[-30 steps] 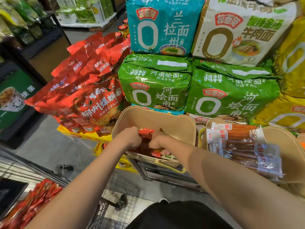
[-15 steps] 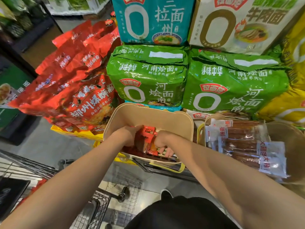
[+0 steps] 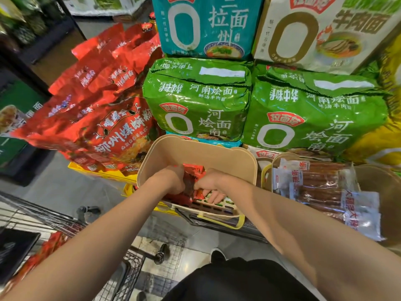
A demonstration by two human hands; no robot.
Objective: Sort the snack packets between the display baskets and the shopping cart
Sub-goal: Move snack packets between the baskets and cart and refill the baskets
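While both forearms reached forward, the cart stood nearest at lower left, holding red packets. Beyond it, the left hand and right hand were together inside the beige basket, each curled around a bunch of red snack packets; the right fingers wrapped beneath it. Just right stood a second basket holding clear-wrapped sausages. Farther back lay red bags, green noodle packs, then teal and white packs.

Red snack packets in a beige basket; green noodle bags behind.
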